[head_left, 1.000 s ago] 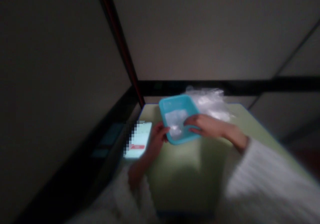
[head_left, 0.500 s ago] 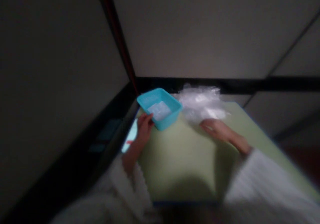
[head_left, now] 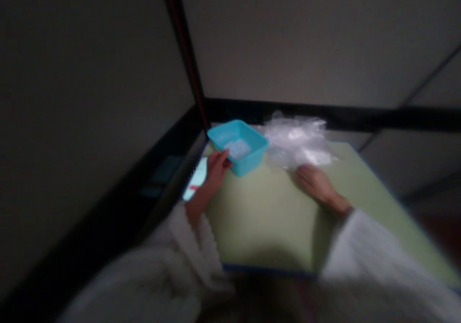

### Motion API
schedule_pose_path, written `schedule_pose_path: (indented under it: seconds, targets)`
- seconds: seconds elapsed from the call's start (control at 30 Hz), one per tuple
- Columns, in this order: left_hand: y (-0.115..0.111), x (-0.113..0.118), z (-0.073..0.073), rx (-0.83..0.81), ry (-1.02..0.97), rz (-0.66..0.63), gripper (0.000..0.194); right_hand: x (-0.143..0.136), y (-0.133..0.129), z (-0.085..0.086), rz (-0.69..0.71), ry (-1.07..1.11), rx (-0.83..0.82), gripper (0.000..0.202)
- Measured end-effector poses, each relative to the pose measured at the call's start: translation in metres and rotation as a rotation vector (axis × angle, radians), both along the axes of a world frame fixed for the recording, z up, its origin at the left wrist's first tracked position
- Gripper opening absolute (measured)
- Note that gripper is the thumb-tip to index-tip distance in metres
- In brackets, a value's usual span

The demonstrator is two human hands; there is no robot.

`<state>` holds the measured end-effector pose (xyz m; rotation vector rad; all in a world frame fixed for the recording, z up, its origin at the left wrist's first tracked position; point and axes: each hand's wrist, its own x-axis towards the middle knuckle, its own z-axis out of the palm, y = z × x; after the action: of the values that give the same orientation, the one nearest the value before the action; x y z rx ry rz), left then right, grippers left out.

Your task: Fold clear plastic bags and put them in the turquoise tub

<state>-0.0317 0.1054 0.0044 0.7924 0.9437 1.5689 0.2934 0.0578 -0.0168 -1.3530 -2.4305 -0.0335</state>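
My left hand (head_left: 218, 163) is closed on the near-left rim of a turquoise plastic basket (head_left: 248, 162), thumb and fingers pinching its edge. Flat clear or whitish plastic packets (head_left: 237, 148) lie in the bottom of the basket. To its right, a loose heap of clear plastic bags (head_left: 298, 138) spreads over the back of the table. My right hand (head_left: 312, 181) rests low at the front edge of that heap, its fingers curled inward. What those fingers hold, if anything, is hidden and blurred.
The pale yellow-green table (head_left: 266, 222) has a blue edge and stands against a grey wall (head_left: 295, 49) with a dark band. A light panel with a red mark (head_left: 196, 181) shows at the table's left edge, behind my left forearm.
The view has shifted slightly, so the table appears a little higher and to the right. My right hand's fingers look more curled in. My left hand stays on the basket rim.
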Motion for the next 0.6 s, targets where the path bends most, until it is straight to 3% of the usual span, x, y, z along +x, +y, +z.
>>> schedule_pose_path:
  seconds: [0.2,0.37,0.6]
  targets:
    - [-0.001,0.0,-0.001,0.005,0.023,0.003,0.03,0.001,0.001,-0.005,0.0,0.008,0.013,0.027]
    - [0.0,0.001,-0.005,0.007,0.068,0.044,0.029,-0.003,0.002,-0.012,-0.103,0.025,0.107,0.034]
    - [-0.012,-0.004,-0.009,0.085,0.107,0.324,0.026,-0.009,0.006,-0.028,-0.29,-0.101,0.104,0.039]
